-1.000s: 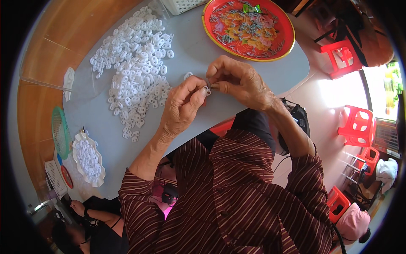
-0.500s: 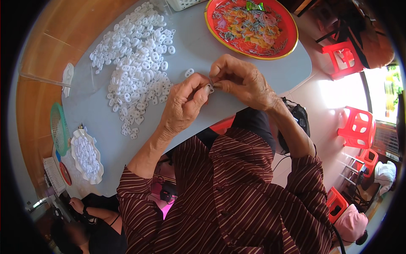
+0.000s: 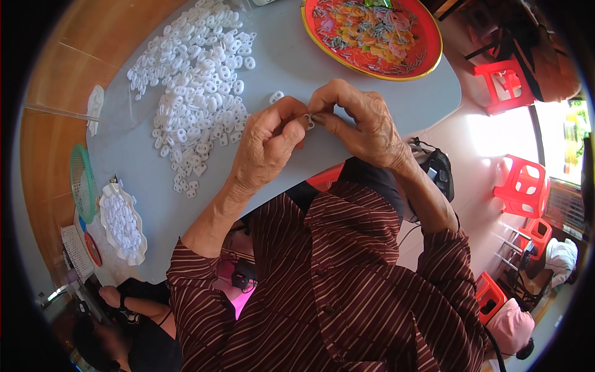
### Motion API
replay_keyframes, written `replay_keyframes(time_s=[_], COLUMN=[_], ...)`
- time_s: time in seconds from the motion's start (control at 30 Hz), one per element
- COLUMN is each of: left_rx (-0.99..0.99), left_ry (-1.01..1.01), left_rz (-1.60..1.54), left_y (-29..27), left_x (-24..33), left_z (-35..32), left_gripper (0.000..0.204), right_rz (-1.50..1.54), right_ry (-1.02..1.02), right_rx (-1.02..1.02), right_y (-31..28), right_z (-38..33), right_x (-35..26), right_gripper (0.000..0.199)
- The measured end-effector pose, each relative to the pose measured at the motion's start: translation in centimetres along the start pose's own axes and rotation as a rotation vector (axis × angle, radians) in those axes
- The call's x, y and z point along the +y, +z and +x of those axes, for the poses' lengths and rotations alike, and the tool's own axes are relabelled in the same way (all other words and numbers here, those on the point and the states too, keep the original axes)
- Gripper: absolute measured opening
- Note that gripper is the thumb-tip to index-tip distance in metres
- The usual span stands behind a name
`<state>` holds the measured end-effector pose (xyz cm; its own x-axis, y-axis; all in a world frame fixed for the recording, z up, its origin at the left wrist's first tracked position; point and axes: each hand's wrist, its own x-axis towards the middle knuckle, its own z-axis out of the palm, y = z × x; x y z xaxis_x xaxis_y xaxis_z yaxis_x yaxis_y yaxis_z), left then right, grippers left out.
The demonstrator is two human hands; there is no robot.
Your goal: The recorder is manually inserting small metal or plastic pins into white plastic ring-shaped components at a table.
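In front of my body, above the near edge of the table, my two hands meet fingertip to fingertip. My left hand [image 3: 269,139] is closed in a pinch on a small white two-holed plastic piece [image 3: 311,124], which shows between the fingertips. Against that same piece, my right hand [image 3: 365,127] pinches with thumb and forefinger; whatever it grips is too small or hidden to make out. One loose white piece [image 3: 276,97] lies just beyond my left hand. A wide heap of similar pieces [image 3: 198,99] spreads to the left.
A round red flowered tray [image 3: 396,77] with many tiny grey metal bits stands at the far right of the grey table [image 3: 279,46]. At left are a scalloped white dish [image 3: 141,248] of white pieces and a green mesh basket [image 3: 80,186]. Another person's arm [image 3: 145,305] shows lower left.
The view has shifted slightly, so the table things sit a little differently in it. Both hands stay together at the small white piece, with only slight finger movement.
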<state>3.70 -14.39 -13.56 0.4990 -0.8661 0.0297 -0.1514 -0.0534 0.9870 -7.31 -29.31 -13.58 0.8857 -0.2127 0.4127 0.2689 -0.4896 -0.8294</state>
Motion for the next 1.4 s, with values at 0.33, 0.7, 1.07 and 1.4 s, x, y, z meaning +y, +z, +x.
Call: replay_keyframes(time_s=[0.33, 0.7, 1.07, 1.4], left_rx=[-0.002, 0.054, 0.022, 0.073], left_ry=[0.083, 0.133, -0.002, 0.18], left_rz=[0.064, 0.115, -0.052, 0.059], left_y=[0.4, 0.2, -0.1, 0.5], left_x=[-1.0, -0.9, -0.7, -2.0], left_z=[-0.3, -0.1, -0.1, 0.1], left_gripper=[0.015, 0.017, 0.015, 0.015], right_rz=[-0.01, 0.121, 0.052, 0.021], right_ry=[0.019, 0.172, 0.248, 0.343], right_rx=[0.0, 0.089, -0.008, 0.146], right_y=[0.1, 1.3, 0.3, 1.7], right_z=[-0.1, -0.1, -0.1, -0.2], right_x=[-0.1, 0.5, 0.3, -0.5], right_gripper=[0.025, 0.019, 0.011, 0.009])
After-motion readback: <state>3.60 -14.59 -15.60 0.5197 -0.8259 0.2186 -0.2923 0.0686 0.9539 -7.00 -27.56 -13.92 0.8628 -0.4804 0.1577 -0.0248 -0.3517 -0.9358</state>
